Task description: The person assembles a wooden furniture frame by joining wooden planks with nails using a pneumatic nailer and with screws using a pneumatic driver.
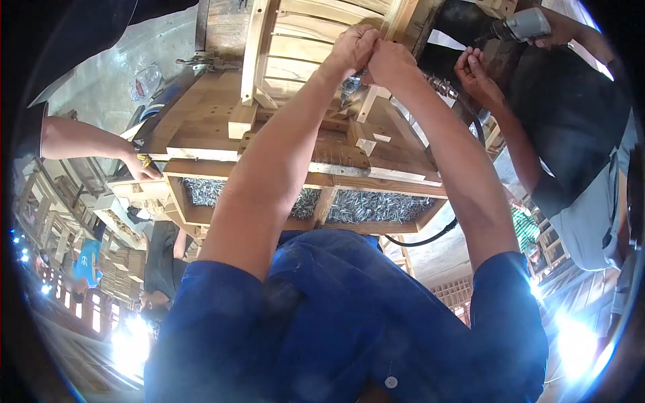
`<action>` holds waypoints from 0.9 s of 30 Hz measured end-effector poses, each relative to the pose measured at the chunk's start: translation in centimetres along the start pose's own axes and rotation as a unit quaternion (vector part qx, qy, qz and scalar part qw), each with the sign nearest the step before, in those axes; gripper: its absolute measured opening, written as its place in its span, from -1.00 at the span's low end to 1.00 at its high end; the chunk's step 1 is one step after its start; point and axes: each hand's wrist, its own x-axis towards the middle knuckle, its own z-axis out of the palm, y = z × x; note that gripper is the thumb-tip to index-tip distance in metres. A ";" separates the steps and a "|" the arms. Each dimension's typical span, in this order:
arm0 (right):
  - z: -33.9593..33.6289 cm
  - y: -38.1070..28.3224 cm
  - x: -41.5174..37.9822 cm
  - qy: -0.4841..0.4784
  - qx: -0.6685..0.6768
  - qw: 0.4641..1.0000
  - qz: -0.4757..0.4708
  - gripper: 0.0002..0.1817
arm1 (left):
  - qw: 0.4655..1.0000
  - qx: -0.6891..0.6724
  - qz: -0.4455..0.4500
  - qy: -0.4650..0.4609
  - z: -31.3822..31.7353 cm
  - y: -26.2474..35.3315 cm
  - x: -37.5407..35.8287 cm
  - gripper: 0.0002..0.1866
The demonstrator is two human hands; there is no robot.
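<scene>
A metal tool [350,84] showed at 12 o'clock, just below a worker's hands, its narrow end toward the near end of a slatted wooden frame [295,48]. The worker's left hand [355,50] and right hand [393,64] met between 12 and 1, touching, with fingers curled; whether either was clamped on the tool could not be told, because the hands themselves hid the grip. Around the frame's near end spread a wooden bench [208,107]. At the centre of the clock, a wooden tray [390,189] held shiny fasteners [376,206] on both sides of a divider, and a black cable [433,238] curved between 3 and 4. Between 1 and 2, a co-worker gripped a drill [527,25], the free hand [478,77] raised near the bench. Between 9 and 10, another person's hand [142,166] reached beside the tray's corner. The worker's blue shirt [363,302] filled 6 o'clock, with glaring lights [578,346] at 4 and 8.
</scene>
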 end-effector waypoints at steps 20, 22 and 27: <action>-0.6 0.2 -0.8 -0.045 0.002 0.999 -0.022 -0.34 | 0.994 -0.023 -0.059 -0.089 -1.2 2.2 -1.4 -0.61; 0.1 1.1 -1.7 -0.040 0.028 0.998 -0.045 -0.30 | 0.994 -0.017 -0.049 -0.094 -1.7 4.6 -2.2 -0.52; -2.8 -1.5 -16.3 0.202 0.241 0.948 0.046 -0.07 | 0.968 0.139 0.203 0.050 -5.4 20.2 -17.1 -0.31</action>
